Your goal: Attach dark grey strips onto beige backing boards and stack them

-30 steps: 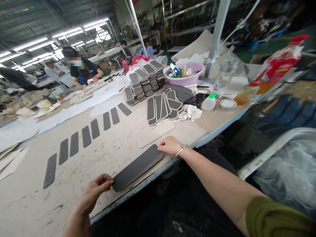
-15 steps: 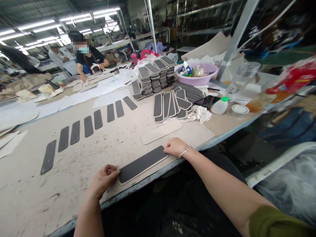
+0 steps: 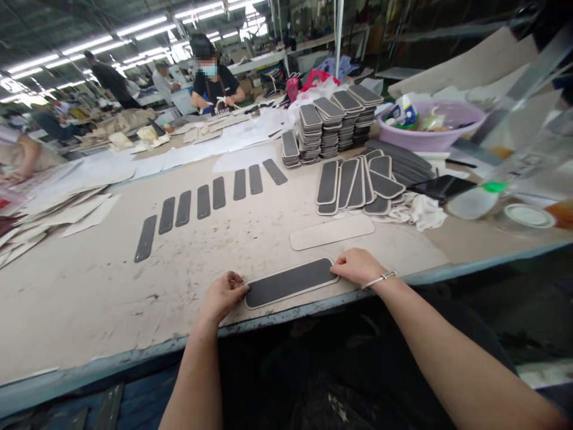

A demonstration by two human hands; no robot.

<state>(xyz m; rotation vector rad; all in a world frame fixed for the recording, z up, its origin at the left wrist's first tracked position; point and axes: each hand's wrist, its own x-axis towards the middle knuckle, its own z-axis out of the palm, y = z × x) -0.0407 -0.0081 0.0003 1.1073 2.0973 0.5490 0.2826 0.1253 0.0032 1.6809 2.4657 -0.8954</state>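
A long dark strip with a pale border (image 3: pixel 290 283) lies on the table near its front edge. My left hand (image 3: pixel 227 294) pinches its left end between thumb and fingers. At the right end, my right hand (image 3: pixel 356 266) has its fingertips closed on the strip's corner; a bracelet circles that wrist. Just behind lies a plain beige strip (image 3: pixel 332 233). Several dark strips without borders (image 3: pixel 203 202) form a slanting row farther back. To their right is a loose pile of bordered strips (image 3: pixel 353 182).
Tall stacks of bordered strips (image 3: pixel 311 134) stand at the back, beside a purple basin (image 3: pixel 425 138). A white cloth (image 3: pixel 425 210), a phone (image 3: pixel 445 187) and a clear bottle (image 3: pixel 475 202) lie right. Beige sheets (image 3: pixel 85 209) lie left. A masked person (image 3: pixel 217 86) works across the table.
The camera view has turned left, so the table's contents appear farther right. Both hands remain at the ends of the bordered strip.
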